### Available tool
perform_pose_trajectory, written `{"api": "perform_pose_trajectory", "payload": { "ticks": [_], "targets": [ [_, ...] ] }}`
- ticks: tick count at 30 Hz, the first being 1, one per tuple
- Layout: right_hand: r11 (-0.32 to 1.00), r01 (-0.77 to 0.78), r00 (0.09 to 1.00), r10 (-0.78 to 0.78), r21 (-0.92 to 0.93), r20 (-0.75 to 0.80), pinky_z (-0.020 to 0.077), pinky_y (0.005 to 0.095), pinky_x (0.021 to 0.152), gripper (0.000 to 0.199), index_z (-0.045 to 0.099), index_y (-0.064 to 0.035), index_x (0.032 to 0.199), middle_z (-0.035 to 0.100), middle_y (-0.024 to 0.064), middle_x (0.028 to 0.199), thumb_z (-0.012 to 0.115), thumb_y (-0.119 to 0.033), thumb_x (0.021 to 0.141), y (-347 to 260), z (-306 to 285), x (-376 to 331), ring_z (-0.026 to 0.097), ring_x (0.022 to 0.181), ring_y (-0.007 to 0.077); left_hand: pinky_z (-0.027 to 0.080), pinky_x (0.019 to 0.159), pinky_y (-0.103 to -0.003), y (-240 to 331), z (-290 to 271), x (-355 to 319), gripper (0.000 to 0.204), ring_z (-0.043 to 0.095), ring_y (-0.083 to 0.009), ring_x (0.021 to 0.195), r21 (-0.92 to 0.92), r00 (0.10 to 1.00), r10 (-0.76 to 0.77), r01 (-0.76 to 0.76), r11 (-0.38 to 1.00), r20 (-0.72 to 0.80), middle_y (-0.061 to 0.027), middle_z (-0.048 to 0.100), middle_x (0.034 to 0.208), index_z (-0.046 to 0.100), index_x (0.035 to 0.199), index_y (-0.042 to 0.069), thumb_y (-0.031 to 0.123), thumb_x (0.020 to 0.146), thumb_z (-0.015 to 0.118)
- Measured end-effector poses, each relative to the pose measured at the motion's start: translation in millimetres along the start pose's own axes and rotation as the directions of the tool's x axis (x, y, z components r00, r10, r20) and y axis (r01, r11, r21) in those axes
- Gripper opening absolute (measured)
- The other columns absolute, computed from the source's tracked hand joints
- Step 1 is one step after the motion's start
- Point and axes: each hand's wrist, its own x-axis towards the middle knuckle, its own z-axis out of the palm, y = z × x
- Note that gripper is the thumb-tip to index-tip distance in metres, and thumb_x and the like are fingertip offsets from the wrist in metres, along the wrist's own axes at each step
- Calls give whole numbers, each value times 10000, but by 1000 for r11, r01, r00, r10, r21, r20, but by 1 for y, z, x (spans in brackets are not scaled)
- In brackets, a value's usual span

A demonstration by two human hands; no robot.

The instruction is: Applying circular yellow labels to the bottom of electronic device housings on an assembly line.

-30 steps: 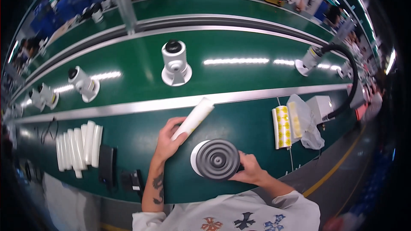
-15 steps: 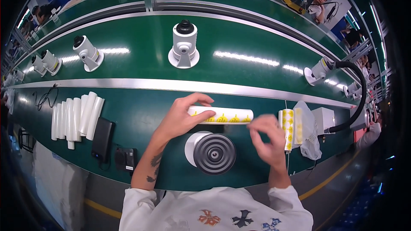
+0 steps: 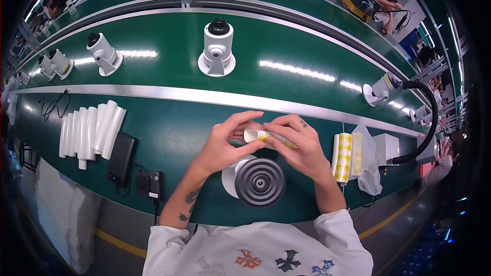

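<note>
Holding a white roll (image 3: 253,135) with yellow print in front of the chest, above the green desk (image 3: 169,128). Gripping it from the left with the left hand (image 3: 225,143), bringing thumb and fingers around near its open end. Gripping it from the right with the right hand (image 3: 299,145), laying bent fingers over the printed side and hiding much of it. Bringing both hands almost together at the fingertips, clasping the same roll. Pointing the open end of the roll toward the left. Having a grey ringed disc (image 3: 260,183) on the desk between the forearms, just nearer the body than the roll, overlapping a white rounded part (image 3: 228,180) on its left. Having a row of plain white rolls (image 3: 92,133) at far left, lying side by side, with a black slab (image 3: 122,158) just beside and a small black box (image 3: 149,184) nearer the body. Having a yellow-printed roll (image 3: 343,158) to the right, near a clear plastic bag (image 3: 368,163) and a white box (image 3: 387,148). Facing a white camera unit (image 3: 217,51) with a black top, standing upright on the green surface beyond a metal strip (image 3: 169,94).
</note>
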Motion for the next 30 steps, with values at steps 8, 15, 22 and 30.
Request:
{"api": "perform_pose_trajectory", "payload": {
  "ticks": [8, 15, 22, 30],
  "targets": [
    [992, 117, 993, -117, -49, -1, 514, 318, 584, 188, 667, -26, 903, 633, 64, 858, 750, 0, 735, 6, 2, -1, 642, 699, 231, 571, 726, -275, -3, 1, 0, 341, 667, -172, 878, 308, 986, 163, -163, 937, 26, -98, 673, 1015, 673, 1110, 47, 18, 780, 751],
    [982, -187, 982, 188, 16, -6, 375, 244, 471, 157, 646, -32, 816, 592, 45, 705, 751, 37, 723, -31, -32, -1, 507, 530, 111, 568, 779, -271, -17, -13, -13, 294, 634, -148, 976, 169, 981, -81, 111, 979, -177, -87, 635, 1120, 640, 1084, -25, -22, 801, 722],
    [762, -559, 776, 341, 327, 531, 282, 230, 427, 100, 658, -15, 755, 478, -23, 500, 753, 13, 750, -65, -45, 6, 375, 417, 40, 394, 1039, -393, -26, -29, -53, 403, 538, -305, 1209, 527, 992, -116, 121, 841, -43, -149, 576, 1290, 613, 1144, 47, 58, 757, 725],
    [800, -578, 711, 400, 158, 578, 303, 255, 412, 79, 645, 2, 757, 448, 4, 471, 721, 2, 778, -64, -37, 9, 385, 398, 77, 389, 1034, -482, -2, -19, -65, 364, 487, -410, 1249, 455, 963, 205, -107, 884, -173, -188, 565, 1273, 643, 1084, 45, 53, 724, 703]
  ]
}}
